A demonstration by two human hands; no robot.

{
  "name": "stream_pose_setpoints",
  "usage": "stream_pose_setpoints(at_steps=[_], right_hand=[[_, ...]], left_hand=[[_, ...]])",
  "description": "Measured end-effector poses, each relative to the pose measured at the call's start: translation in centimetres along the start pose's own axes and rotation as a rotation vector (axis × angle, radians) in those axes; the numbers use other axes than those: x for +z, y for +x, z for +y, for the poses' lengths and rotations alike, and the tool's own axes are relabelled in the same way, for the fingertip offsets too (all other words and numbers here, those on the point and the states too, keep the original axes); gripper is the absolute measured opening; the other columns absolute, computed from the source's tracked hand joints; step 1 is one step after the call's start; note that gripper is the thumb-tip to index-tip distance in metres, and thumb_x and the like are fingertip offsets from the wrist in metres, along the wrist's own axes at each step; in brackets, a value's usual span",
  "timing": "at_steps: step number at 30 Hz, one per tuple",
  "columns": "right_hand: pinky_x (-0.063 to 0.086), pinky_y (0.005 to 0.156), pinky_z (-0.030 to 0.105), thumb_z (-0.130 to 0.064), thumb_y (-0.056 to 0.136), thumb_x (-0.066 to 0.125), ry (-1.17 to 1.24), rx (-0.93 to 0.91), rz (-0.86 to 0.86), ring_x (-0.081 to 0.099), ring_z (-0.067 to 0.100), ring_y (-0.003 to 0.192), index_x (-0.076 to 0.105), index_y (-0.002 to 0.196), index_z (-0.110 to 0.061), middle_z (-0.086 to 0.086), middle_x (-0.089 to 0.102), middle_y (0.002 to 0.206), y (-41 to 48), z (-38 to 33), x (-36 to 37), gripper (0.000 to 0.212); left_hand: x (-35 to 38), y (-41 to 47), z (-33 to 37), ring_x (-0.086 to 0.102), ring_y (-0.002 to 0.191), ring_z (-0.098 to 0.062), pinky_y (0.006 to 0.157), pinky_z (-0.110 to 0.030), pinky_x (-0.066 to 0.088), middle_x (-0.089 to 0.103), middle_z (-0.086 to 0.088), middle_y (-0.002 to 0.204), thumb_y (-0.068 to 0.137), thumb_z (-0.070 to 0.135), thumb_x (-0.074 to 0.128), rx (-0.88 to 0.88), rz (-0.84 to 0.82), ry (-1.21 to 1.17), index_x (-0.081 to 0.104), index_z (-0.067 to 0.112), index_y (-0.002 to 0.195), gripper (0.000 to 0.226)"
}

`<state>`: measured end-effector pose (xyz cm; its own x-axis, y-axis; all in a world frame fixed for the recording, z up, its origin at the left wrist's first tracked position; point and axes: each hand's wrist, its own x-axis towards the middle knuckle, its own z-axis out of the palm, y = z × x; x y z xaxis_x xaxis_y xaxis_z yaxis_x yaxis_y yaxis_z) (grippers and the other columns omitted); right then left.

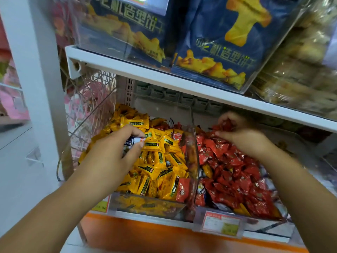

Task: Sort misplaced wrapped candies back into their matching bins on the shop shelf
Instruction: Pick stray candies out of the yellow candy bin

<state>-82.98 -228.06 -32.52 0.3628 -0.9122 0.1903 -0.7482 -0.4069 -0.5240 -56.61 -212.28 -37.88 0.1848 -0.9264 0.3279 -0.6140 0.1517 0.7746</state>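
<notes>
Shelf bay (164, 73), white board running from centre left down to right edge. Blue biscuit bags (218, 42) in a clear box above it.

Below the board, two clear bins side by side. Yellow bin (145, 203) fills lower centre. Red bin (310, 183) is to its right. The curved clear wall (196, 161) is all that stands between them.

My left hand (113, 152) hangs over the yellow heap at centre frame. My right hand (242, 136) is higher and further right, over the back of the red heap.

Left thumb and fingers are pinched on one blue-and-white candy (134, 141). Its long axis lies roughly left to right, tilted up slightly toward the right, with one end poking out past my fingertips. It matches neither heap beneath it.

Right fingers are curled in on red wrappers (223, 125). It's blurred, so I can't count them.

Strays I can see:
- Red pieces in the yellow bin, pressed along the clear wall (183, 187). They sit below and right of my left fingers.
- A yellow piece in the red bin (207, 169), just across that wall.
- Blue-and-white wrappers low in the red bin (201, 189), partly buried.

My read is that the pinched candy's home is not either of these bins. If its bin exists, it lies off to the right, out of view. The candy has to travel rightward across the wall, and my right hand is the nearer one to that side, though it is full.
</notes>
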Motion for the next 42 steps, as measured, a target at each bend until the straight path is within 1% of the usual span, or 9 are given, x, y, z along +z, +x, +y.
stream_pose_setpoints(at_steps=[4, 7, 12, 15, 18, 25, 31, 38, 42], right_hand=[[0.035, 0.067, 0.013, -0.042, 0.082, 0.071, -0.188, 0.145, -0.158, 0.048, 0.006, 0.099, 0.058, 0.108, -0.035, -0.011, 0.054, 0.116, -1.7, 0.8, -1.1, 0.030], [0.030, 0.088, 0.015, -0.049, 0.083, 0.066, -0.220, 0.025, -0.116, 0.041, -0.001, 0.116, 0.059, 0.116, -0.039, -0.015, 0.047, 0.133, -2.3, -1.5, -1.7, 0.035], [0.036, 0.078, 0.007, -0.039, 0.084, 0.070, -0.233, -0.305, -0.462, 0.049, -0.014, 0.093, 0.065, 0.104, -0.044, -0.034, 0.054, 0.105, -3.2, -7.8, 0.6, 0.021], [0.043, 0.086, 0.022, -0.037, 0.083, 0.072, -0.355, -0.361, -0.674, 0.049, -0.004, 0.100, 0.067, 0.106, -0.039, -0.023, 0.058, 0.104, -3.3, -9.4, 2.0, 0.024], [0.029, 0.084, 0.025, -0.042, 0.081, 0.072, -0.523, -0.376, -0.735, 0.032, 0.005, 0.102, 0.064, 0.110, -0.042, -0.017, 0.051, 0.107, -3.5, -9.3, 3.1, 0.030], [0.020, 0.090, 0.026, -0.047, 0.079, 0.072, -0.515, -0.417, -0.632, 0.026, 0.004, 0.097, 0.063, 0.104, -0.047, -0.020, 0.040, 0.092, -3.7, -8.2, 4.6, 0.027], [0.031, 0.077, 0.016, -0.034, 0.083, 0.073, -0.335, -0.424, -0.458, 0.038, -0.001, 0.091, 0.066, 0.096, -0.038, -0.016, 0.054, 0.087, -4.3, -7.1, 4.7, 0.016], [0.037, 0.089, 0.027, -0.038, 0.080, 0.074, -0.420, -0.386, -0.520, 0.039, 0.004, 0.100, 0.061, 0.106, -0.036, -0.017, 0.059, 0.096, -5.1, -7.4, 4.4, 0.029], [0.039, 0.095, 0.030, -0.020, 0.090, 0.064, -0.273, -0.395, -0.464, 0.046, 0.002, 0.091, 0.063, 0.100, -0.033, -0.015, 0.060, 0.085, -5.3, -7.6, 4.5, 0.016]], left_hand=[[0.3, -0.2, 0.2, 0.055, 0.054, -0.012, 0.051, -0.021, 0.041, 0.059, 0.026, 0.075, 0.092, 0.036, 0.055, 0.035, -0.022, -0.006, 0.055, 0.037, 0.092, 0.002], [0.4, -0.5, 0.3, 0.052, 0.054, -0.014, 0.049, -0.018, 0.038, 0.058, 0.023, 0.072, 0.092, 0.035, 0.055, 0.033, -0.037, -0.003, 0.056, 0.036, 0.090, 0.002], [-0.3, -1.1, -0.1, 0.053, 0.058, 0.000, 0.052, -0.010, 0.038, 0.057, 0.031, 0.071, 0.091, 0.034, 0.056, 0.014, -0.033, 0.044, 0.056, 0.036, 0.089, 0.003], [-0.9, -1.3, -0.3, 0.053, 0.059, -0.009, 0.051, -0.016, 0.039, 0.058, 0.028, 0.071, 0.090, 0.036, 0.056, 0.007, -0.020, 0.061, 0.055, 0.038, 0.088, 0.003], [-1.5, -1.6, -0.8, 0.052, 0.057, -0.011, 0.051, -0.020, 0.037, 0.057, 0.029, 0.072, 0.089, 0.037, 0.057, -0.005, -0.003, 0.067, 0.056, 0.038, 0.087, 0.003], [-1.1, -1.7, -1.0, 0.052, 0.064, 0.005, 0.055, -0.010, 0.037, 0.053, 0.041, 0.075, 0.091, 0.035, 0.056, -0.004, -0.048, 0.071, 0.056, 0.036, 0.092, 0.002], [-0.3, -1.9, -0.8, 0.051, 0.059, -0.004, 0.056, -0.011, 0.040, 0.055, 0.032, 0.077, 0.090, 0.035, 0.057, 0.007, -0.061, 0.056, 0.056, 0.037, 0.089, 0.003], [0.7, -2.0, 0.0, 0.047, 0.053, -0.007, 0.048, -0.016, 0.034, 0.053, 0.029, 0.070, 0.090, 0.037, 0.056, 0.032, -0.095, 0.057, 0.055, 0.036, 0.090, 0.001], [0.9, -2.3, 0.0, 0.049, 0.056, -0.007, 0.049, -0.017, 0.035, 0.054, 0.035, 0.075, 0.090, 0.036, 0.056, 0.045, -0.109, 0.079, 0.054, 0.038, 0.089, 0.003]])
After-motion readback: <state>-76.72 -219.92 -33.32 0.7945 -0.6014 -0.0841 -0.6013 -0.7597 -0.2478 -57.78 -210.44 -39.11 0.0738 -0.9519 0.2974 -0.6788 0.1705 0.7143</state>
